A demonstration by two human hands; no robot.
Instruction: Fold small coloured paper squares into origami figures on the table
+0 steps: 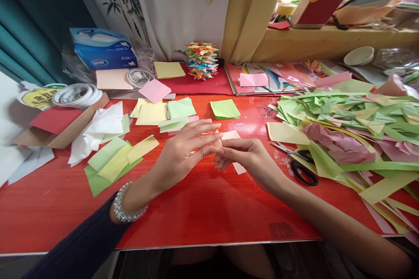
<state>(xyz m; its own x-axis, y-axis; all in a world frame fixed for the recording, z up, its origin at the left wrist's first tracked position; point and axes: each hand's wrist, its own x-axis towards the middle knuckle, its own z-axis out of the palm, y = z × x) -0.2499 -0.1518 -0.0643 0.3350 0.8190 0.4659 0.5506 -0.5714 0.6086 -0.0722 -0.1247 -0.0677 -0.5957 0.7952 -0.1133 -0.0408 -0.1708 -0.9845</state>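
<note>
My left hand [191, 143] and my right hand [244, 151] meet over the middle of the red table. Between their fingertips is a small pale pink piece of paper [218, 142], mostly hidden by the fingers. The right thumb and forefinger pinch it. On the left hand, the long fingers reach over the top while the thumb presses from below. Underneath and behind the hands lies a pale pink paper sheet [232, 135]. A stack of green square papers [224, 109] sits just beyond the fingers.
Scissors [296, 161] with black handles lie right of my hand, beside a large heap of green paper strips [343, 113]. Yellow papers [151, 113] and green papers [111, 161] are at left. A layered paper ornament [201, 61] stands at the back, near a tissue pack [103, 50].
</note>
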